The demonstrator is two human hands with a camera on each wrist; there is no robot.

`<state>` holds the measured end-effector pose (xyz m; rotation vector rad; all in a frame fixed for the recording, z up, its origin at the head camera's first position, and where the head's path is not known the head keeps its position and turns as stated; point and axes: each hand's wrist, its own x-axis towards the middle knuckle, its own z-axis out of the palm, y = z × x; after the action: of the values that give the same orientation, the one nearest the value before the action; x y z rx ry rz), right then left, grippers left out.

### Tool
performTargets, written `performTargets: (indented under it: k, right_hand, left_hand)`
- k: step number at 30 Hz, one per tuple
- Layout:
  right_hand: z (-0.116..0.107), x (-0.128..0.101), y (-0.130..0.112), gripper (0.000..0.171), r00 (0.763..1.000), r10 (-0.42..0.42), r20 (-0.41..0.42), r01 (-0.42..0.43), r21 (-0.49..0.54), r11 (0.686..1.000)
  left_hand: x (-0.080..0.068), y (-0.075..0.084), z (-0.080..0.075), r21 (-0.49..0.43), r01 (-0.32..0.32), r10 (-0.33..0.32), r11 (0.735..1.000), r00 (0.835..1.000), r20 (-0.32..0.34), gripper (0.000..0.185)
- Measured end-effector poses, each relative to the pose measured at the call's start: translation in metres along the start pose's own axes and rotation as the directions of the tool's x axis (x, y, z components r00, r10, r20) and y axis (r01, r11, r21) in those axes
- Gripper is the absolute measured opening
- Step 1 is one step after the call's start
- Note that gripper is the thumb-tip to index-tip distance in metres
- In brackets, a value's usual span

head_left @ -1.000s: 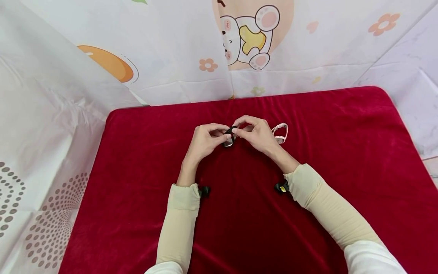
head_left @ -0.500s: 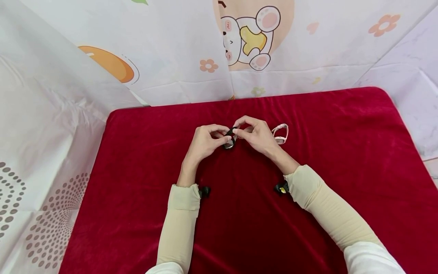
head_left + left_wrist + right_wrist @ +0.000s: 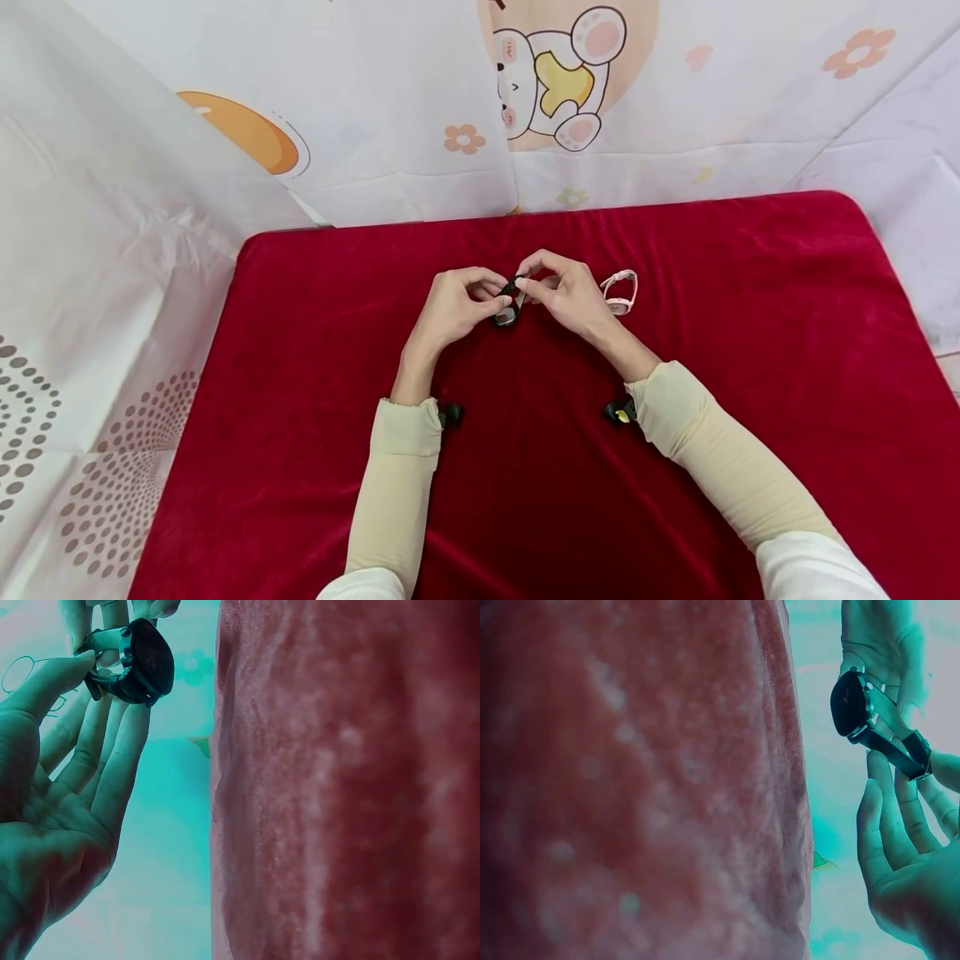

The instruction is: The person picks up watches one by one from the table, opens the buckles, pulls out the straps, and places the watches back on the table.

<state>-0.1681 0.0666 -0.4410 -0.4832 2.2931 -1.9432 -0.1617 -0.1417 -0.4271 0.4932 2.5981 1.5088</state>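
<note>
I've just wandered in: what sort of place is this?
Perhaps a makeshift indoor work corner: a red cloth is spread flat, cartoon-printed hangings rise behind it, and the left hand and right hand hold a black watch.

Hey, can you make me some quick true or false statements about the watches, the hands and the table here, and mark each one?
1. Both the left hand and the right hand hold the black watch. True.
2. The black watch is lying flat on the table. False: the fingers hold it up.
3. A pale pink watch rests on the red cloth. True.
4. The pink watch is on the left hand's side. False: it is to the right of the right hand.
5. The forearms are in beige sleeves. True.
6. The sheet behind is plain black. False: that sheet is white with cartoon prints.
</note>
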Motion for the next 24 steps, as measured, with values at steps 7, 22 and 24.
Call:
performTargets:
  k: [7, 22, 24]
  right_hand:
    - [0.001, -0.001, -0.004, 0.012, 1.0, 0.023, 0.022, -0.022, -0.013, 1.0]
    - [0.001, -0.01, -0.037, 0.011, 1.0, 0.018, 0.019, -0.017, -0.028, 0.999]
    - [0.001, -0.01, -0.036, 0.012, 1.0, 0.017, 0.019, -0.017, -0.027, 0.999]
  left_hand:
    - [0.0, 0.002, -0.001, 0.0, 0.027, -0.027, 1.0, 0.999, 0.03, 0.018]
    - [0.002, 0.004, -0.003, 0.017, 0.027, -0.028, 0.999, 0.999, 0.043, 0.017]
    - [0.002, 0.004, -0.003, 0.018, 0.025, -0.026, 1.0, 0.999, 0.044, 0.017]
